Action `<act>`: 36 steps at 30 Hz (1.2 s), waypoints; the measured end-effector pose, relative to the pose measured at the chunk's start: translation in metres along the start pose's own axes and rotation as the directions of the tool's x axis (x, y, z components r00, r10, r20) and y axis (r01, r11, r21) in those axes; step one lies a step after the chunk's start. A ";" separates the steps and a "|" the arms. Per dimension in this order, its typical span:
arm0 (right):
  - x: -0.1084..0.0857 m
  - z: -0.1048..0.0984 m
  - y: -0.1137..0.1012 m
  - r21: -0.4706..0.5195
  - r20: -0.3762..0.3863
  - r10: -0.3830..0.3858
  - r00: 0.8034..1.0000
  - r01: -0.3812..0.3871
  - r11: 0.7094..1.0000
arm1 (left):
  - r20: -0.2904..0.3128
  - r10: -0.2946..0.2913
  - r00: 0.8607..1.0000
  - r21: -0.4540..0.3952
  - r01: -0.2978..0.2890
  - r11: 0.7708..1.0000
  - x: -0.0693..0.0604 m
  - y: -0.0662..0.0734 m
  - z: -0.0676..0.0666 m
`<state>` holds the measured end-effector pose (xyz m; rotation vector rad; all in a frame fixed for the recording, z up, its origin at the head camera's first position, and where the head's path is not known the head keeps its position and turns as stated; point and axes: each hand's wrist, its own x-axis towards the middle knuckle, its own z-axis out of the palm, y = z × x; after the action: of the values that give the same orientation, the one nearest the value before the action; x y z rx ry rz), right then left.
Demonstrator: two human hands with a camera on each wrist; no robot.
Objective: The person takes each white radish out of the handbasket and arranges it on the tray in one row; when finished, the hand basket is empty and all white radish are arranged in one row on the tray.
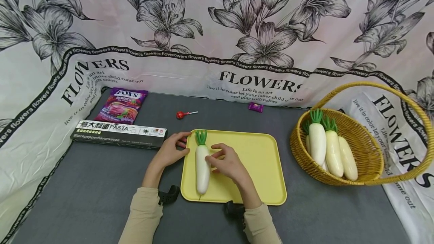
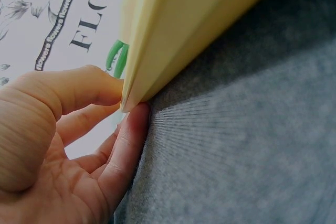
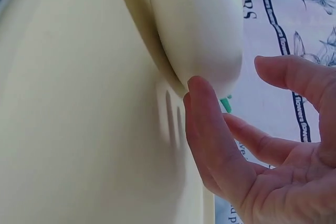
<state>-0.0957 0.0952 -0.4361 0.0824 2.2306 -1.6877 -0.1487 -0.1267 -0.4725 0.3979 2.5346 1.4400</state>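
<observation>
A yellow tray (image 1: 249,165) lies on the grey tabletop, and a white radish (image 1: 202,172) with green stem tops rests lengthwise along its left side. At the tray's upper left edge my left hand (image 1: 171,150) pinches the rim; the left wrist view has the thumb (image 2: 100,87) on one side of it and a finger on the other. My right hand (image 1: 231,163) hovers over the tray just right of the radish. In the right wrist view its fingers are spread and loosely bent beside the radish (image 3: 199,30), with the thumb apart; whether a fingertip touches is unclear.
A wicker basket (image 1: 371,157) with several white radishes stands at the right, its handle arching high. Behind the left hand lie a pasta box (image 1: 118,134) and a purple Fox's candy bag (image 1: 123,105). A red lollipop (image 1: 181,115) and a small purple-wrapped sweet (image 1: 255,107) lie farther back.
</observation>
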 end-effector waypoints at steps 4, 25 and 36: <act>-0.001 -0.009 -0.002 -0.005 -0.025 -0.002 1.000 0.002 1.000 | 0.001 0.005 1.000 0.004 -0.005 1.000 0.001 0.001 0.000; -0.021 -0.080 -0.008 -0.097 -0.140 -0.048 0.989 0.035 0.995 | -0.003 0.019 1.000 0.017 -0.019 1.000 -0.001 -0.002 -0.001; -0.030 -0.126 -0.014 -0.064 -0.187 -0.098 0.978 0.088 0.994 | -0.002 0.033 0.999 0.006 -0.033 0.999 0.001 -0.001 0.000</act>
<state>-0.1002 0.2147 -0.3841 0.1323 2.4543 -1.7297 -0.1495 -0.1269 -0.4735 0.4419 2.5455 1.4458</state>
